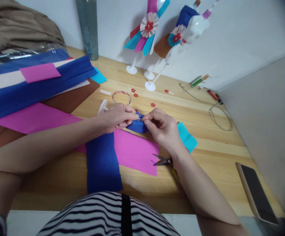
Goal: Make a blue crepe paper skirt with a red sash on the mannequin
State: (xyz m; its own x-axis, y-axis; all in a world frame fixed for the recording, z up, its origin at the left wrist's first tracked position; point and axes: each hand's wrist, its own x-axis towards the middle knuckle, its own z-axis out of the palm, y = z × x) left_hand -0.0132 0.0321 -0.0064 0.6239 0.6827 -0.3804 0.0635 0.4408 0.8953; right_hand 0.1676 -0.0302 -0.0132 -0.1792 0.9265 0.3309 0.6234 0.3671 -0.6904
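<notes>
My left hand (119, 117) and my right hand (161, 127) meet over the wooden table (206, 154), both pinching a small folded piece of blue crepe paper (137, 126) between fingertips. Under the hands lie a long blue crepe strip (103, 164) and a pink crepe sheet (134, 150). A cyan paper piece (187, 137) shows beside my right wrist. Small scissors (163, 161) lie on the pink sheet's edge, just under my right forearm.
Sheets of blue, white, pink and brown paper (29, 88) are stacked at the left. Paper pinwheels on white stands (144, 32) lean on the back wall. A tape roll (121, 97), red paper flowers (152, 105), a cable (218, 114), a bottle (89, 29) and a phone (257, 193) are around.
</notes>
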